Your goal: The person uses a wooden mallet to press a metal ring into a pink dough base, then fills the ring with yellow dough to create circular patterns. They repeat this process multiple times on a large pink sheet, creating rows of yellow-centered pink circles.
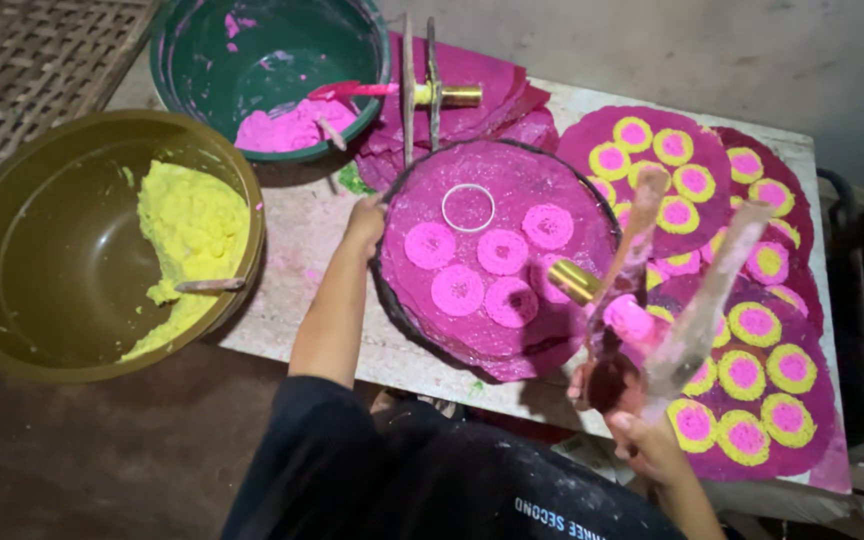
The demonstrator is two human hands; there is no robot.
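Round magenta disc sheet [497, 260] on dark tray, near table's front edge w/ pink dots: left hand [364, 222] pinches tray rim closed, right hand [647, 445] grips blurred wooden tongs-like press [672, 300] w/ pink paste; prob best to steady tray, stamp evenly spaced.

Single view only, head-mounted, set above the worker and angled steeply down, nearly overhead. Close range: own dark sleeves and shoulders fill the bottom centre of the frame, left hand [364, 222] at centre, right hand [642, 440] at lower right. Facing across a pale stained worktable [297, 250] that runs from centre to the right edge. Round dark tray lined with magenta sheet [497, 255] at mid-frame. Olive-yellow plastic basin [12, 300] at left, cut by the frame edge; green plastic basin [202, 60] at upper left, cropped at top. Grey wall [652, 45] across the upper right. No second view, hence no overlap.
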